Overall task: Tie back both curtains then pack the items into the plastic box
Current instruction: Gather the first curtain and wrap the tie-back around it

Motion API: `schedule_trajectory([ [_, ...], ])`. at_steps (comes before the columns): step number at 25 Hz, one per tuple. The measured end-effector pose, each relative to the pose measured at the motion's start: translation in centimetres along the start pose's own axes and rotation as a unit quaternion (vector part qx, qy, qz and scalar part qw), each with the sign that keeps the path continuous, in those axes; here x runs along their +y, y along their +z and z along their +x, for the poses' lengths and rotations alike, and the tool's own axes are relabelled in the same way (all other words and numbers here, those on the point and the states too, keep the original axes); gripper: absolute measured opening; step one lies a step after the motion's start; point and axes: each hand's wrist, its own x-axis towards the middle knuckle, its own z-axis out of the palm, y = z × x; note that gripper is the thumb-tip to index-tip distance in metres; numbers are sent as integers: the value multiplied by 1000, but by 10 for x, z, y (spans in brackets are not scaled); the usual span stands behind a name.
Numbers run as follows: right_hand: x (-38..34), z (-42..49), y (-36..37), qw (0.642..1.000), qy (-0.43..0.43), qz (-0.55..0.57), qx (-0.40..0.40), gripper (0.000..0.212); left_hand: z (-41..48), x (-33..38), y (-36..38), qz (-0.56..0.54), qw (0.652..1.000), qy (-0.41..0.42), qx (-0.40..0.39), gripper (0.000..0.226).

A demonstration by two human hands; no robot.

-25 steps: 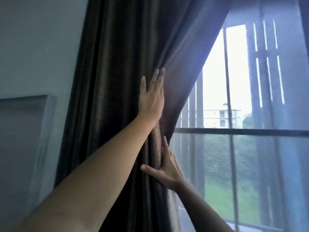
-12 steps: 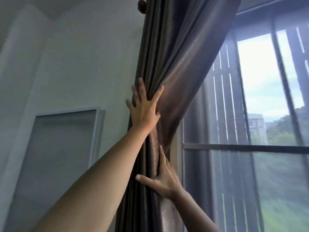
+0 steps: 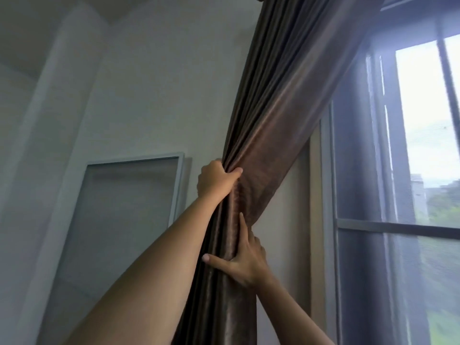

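A dark brown satin curtain [image 3: 281,100] hangs from the top of the frame and is gathered into a tight bundle beside the window. My left hand [image 3: 215,180] grips the bundle from its left side, fingers curled into the folds. Lower down, my right hand [image 3: 245,260] presses against the bundle, thumb stretched across the front and fingers pointing straight up along its right edge. No tie-back, plastic box or items to pack are in view.
A grey sheer curtain [image 3: 361,170] covers the window [image 3: 428,115] on the right, with a dark crossbar [image 3: 398,226] below. A white-framed panel [image 3: 124,220] sits on the pale wall to the left.
My left hand went from lying flat on the curtain to gripping the gathered folds. The curtain bundle has been drawn tighter and further left off the window. The right hand kept its place.
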Motion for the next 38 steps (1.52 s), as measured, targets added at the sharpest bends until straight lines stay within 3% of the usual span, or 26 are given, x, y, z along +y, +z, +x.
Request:
schedule_trajectory([
  [6, -16, 18, 28, 1000, -4, -3, -25, 132, -1, -5, -16, 65, 995, 71, 21, 28],
  [19, 14, -35, -13, 994, 14, 37, -97, 137, -48, 15, -13, 138, 987, 69, -48, 44],
  [24, 46, -97, -83, 992, 63, 12, -113, 142, -93, 51, 11, 168, 986, 24, -6, 102],
  [26, 60, -128, -115, 992, 72, -8, -103, 140, -117, 71, 23, 191, 981, 34, 26, 112],
  [33, 105, -266, -269, 992, 102, -70, -18, 126, -229, 193, 65, 229, 969, 87, 36, 98],
  [38, 130, -367, -375, 971, 141, -172, 82, 121, -307, 305, 123, 122, 976, 179, -2, 84],
])
